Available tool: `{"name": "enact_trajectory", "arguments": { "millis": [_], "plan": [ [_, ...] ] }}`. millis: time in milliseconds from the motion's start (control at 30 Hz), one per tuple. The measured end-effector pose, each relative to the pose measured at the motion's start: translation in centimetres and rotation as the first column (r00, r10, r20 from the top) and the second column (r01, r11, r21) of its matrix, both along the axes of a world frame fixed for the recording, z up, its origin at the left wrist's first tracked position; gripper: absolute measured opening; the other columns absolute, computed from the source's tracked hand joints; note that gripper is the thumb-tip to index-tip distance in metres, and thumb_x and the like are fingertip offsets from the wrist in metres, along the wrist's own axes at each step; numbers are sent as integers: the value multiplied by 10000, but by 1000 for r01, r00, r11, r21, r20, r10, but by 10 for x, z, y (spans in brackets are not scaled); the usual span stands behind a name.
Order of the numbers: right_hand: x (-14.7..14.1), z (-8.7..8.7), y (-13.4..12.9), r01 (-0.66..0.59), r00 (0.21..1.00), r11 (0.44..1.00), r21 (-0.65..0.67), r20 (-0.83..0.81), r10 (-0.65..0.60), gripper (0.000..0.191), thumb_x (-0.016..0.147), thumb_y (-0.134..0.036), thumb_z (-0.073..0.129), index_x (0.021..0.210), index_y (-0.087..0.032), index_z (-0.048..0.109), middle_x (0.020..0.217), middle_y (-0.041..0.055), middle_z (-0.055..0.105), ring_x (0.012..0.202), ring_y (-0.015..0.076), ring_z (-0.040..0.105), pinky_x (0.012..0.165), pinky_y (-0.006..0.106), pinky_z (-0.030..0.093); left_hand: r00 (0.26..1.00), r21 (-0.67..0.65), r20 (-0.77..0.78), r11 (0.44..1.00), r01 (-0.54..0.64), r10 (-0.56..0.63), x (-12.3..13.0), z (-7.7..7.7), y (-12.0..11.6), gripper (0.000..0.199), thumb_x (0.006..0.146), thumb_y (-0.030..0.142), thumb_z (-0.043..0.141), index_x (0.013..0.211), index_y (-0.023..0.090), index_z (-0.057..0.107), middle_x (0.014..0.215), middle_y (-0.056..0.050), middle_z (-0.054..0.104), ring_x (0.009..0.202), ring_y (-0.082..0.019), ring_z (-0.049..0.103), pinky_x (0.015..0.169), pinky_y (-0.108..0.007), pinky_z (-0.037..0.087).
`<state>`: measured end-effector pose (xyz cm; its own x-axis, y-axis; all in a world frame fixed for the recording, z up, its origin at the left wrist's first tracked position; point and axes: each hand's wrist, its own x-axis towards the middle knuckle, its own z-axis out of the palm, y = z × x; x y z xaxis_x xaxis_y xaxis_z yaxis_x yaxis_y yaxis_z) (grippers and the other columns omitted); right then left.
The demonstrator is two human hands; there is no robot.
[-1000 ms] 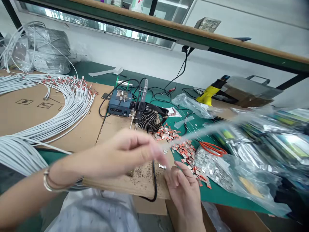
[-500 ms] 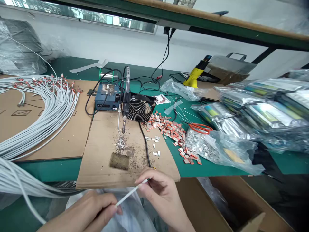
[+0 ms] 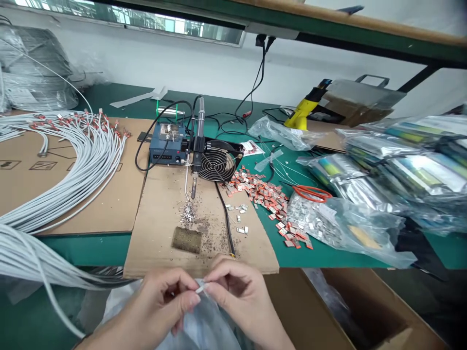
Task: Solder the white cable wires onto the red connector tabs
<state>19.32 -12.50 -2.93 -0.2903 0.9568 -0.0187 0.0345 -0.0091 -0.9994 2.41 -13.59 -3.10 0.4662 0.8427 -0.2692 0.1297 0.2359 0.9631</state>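
Observation:
Close to the table's front edge, my left hand [image 3: 166, 301] and my right hand [image 3: 237, 296] meet, both closed in a pinch. A short stretch of white cable [image 3: 200, 288] shows between their fingertips; its end is hidden by the fingers. Just beyond them lies a cardboard sheet [image 3: 153, 243] with a brown sponge pad [image 3: 186, 240] and scattered solder bits [image 3: 188, 214]. Behind these stands a soldering iron [image 3: 197, 150], tip down in a holder, beside a blue soldering station [image 3: 166, 150] and a black fan [image 3: 217, 165].
Bundled white cables [image 3: 91, 180] with orange connectors lie at left. Orange-and-metal connectors [image 3: 262, 192] are heaped right of the fan. A plastic bag of metal parts [image 3: 310, 218], a yellow heat gun [image 3: 302, 112] and silvery packets [image 3: 394, 165] are farther right. An open cardboard box [image 3: 314, 311] stands below.
My left hand has moved up and right along the cable to meet my right hand, so less cable shows between them. The whole view has shifted slightly.

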Motion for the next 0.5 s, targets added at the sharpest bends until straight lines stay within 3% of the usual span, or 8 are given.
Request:
{"name": "enact_trajectory", "arguments": {
  "millis": [33, 100, 167, 233, 300, 367, 400, 500],
  "plan": [
    [3, -1, 0, -9, 1000, 1000, -26, 3, 9, 227, 746, -307, 667, 634, -115, 623, 581, 13, 482, 553, 71, 415, 517, 169, 314, 997, 160, -73, 987, 7, 5, -3, 0, -1, 314, 847, 425, 477, 765, 132, 554, 571, 11, 475, 459, -80, 447, 443, -170, 345],
    [11, -5, 0, 10, 999, 998, -65, -47, -13, 271, 760, -307, 657, 600, -115, 553, 558, -6, 427, 535, 64, 388, 501, 161, 304, 979, 462, -198, 885, 51, 46, -9, 1, -3, 228, 877, 280, 456, 767, 136, 594, 624, -21, 548, 552, -98, 505, 523, -176, 367],
    [19, -10, 2, 101, 980, 993, -54, -169, -109, 306, 794, -329, 622, 596, -127, 507, 557, -13, 395, 520, 64, 368, 486, 159, 315, 975, 604, -196, 796, 38, 102, -15, 2, -7, 230, 871, 265, 472, 722, 144, 600, 603, -22, 562, 558, -101, 514, 539, -176, 362],
    [22, -15, 6, 155, 965, 988, 4, -216, -150, 285, 815, -316, 595, 605, -137, 523, 574, 0, 421, 536, 78, 407, 499, 167, 352, 987, 516, -101, 855, -55, 124, -20, 1, -10, 300, 868, 365, 474, 696, 143, 579, 533, 2, 502, 470, -84, 474, 477, -166, 339],
    [17, -17, 9, 65, 990, 995, 79, -130, -55, 169, 788, -270, 629, 668, -154, 603, 609, 20, 490, 572, 95, 465, 525, 175, 380, 990, 260, -5, 956, -138, 144, -22, 0, -14, 380, 856, 478, 452, 726, 136, 556, 518, 20, 443, 408, -66, 427, 424, -155, 322],
    [6, -15, 9, -60, 998, 987, 152, -16, 64, 57, 752, -234, 665, 758, -177, 665, 634, 27, 541, 579, 97, 485, 530, 174, 379, 990, 36, 41, 990, -135, 133, -23, 0, -17, 434, 843, 540, 434, 774, 124, 539, 541, 21, 428, 394, -58, 417, 400, -146, 320],
    [-1, -12, 8, -93, 996, 979, 184, 21, 90, 59, 751, -229, 665, 785, -183, 678, 635, 25, 550, 570, 91, 478, 525, 172, 371, 991, -1, 51, 993, -121, 121, -23, 0, -18, 448, 841, 552, 427, 787, 121, 536, 554, 17, 433, 394, -57, 418, 395, -144, 321],
    [-17, -1, 6, -116, 989, 965, 235, 114, 91, 100, 785, -223, 621, 742, -155, 681, 621, 28, 558, 570, 86, 482, 524, 173, 367, 996, 79, 24, 993, -82, 81, -24, -1, -18, 421, 878, 500, 388, 797, 118, 548, 583, 8, 463, 384, -47, 413, 384, -142, 297]
  ]
}}
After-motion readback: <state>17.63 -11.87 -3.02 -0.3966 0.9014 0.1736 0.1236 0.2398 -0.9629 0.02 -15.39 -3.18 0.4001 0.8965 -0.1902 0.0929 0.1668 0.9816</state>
